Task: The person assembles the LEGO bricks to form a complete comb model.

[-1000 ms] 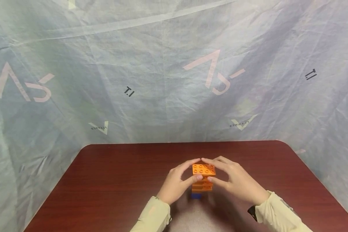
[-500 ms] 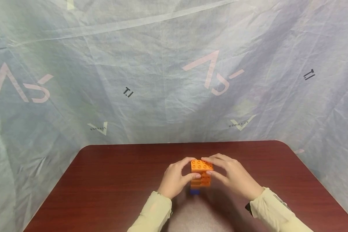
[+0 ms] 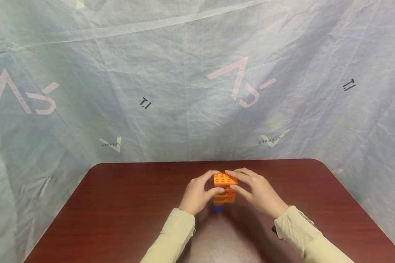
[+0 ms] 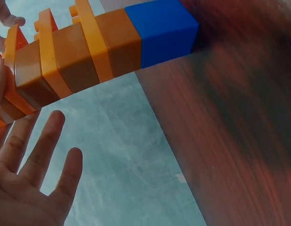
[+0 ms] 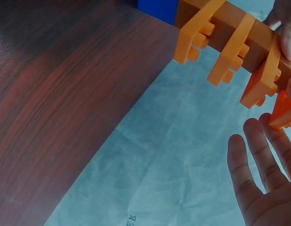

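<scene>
A tower of toy building bricks (image 3: 219, 199) stands upright, with a blue brick (image 4: 164, 30) at its foot. Above it, brown bricks (image 4: 74, 59) alternate with thin orange studded plates (image 5: 232, 49) that jut out to the right. A studded orange plate (image 3: 221, 179) caps the stack. My left hand (image 3: 196, 193) pinches the upper left of the tower, thumb in front and forefinger behind. From the other side, my right hand (image 3: 258, 190) pinches the top right the same way. The remaining fingers of both hands are spread off the tower in the wrist views.
The tower is on a dark red wood-grain table (image 3: 135, 204) with rounded far corners. Grey printed sheeting (image 3: 171, 91) hangs behind the table and along both sides. Shadows of the arms fall on the tabletop near the front.
Both hands and the brick tower have moved together away from the person, toward the table's far edge, and slightly left. The grip on the top looks much the same.
</scene>
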`<state>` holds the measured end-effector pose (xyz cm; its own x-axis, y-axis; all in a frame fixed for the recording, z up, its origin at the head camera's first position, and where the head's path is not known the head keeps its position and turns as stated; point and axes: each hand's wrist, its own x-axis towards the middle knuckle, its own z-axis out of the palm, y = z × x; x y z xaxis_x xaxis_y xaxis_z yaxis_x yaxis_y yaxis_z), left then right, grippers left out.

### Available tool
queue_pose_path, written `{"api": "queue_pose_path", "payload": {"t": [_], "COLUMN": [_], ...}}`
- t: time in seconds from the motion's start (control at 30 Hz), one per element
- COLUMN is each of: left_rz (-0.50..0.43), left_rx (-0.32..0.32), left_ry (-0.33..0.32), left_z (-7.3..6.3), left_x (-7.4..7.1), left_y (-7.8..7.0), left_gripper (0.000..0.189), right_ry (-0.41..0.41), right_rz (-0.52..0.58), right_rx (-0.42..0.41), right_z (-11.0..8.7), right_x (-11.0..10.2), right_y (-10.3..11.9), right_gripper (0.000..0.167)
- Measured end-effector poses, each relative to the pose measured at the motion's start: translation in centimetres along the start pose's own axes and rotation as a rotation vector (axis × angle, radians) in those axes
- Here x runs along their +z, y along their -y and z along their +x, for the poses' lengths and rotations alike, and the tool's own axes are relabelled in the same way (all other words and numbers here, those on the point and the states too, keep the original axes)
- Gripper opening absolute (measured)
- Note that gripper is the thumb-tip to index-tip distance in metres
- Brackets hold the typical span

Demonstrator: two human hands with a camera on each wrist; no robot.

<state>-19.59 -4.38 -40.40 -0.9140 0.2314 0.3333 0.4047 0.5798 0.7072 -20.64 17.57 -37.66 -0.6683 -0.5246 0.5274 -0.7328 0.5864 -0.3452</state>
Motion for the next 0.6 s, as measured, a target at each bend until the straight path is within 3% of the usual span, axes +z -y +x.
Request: {"api": "queue_pose_path", "payload": {"t": [0.3, 0.6], "left_rz": [0.030, -0.079], "left_rx": [-0.007, -0.078], "left_ry": [-0.007, 0.043], "left_z": [0.81, 0.46], "left_x": [-0.08, -0.12], "left_y": [0.08, 0.43], "left_gripper": [0.056, 0.079], "right_ry": [0.017, 0.037], "right_rz": [-0.003, -0.022], "right_rx": [0.055, 0.074], "right_z": [0.57, 0.27], "right_x": [0.05, 0.04], "right_y": [-0.23, 0.03], "right_gripper": [0.047, 0.055]}}
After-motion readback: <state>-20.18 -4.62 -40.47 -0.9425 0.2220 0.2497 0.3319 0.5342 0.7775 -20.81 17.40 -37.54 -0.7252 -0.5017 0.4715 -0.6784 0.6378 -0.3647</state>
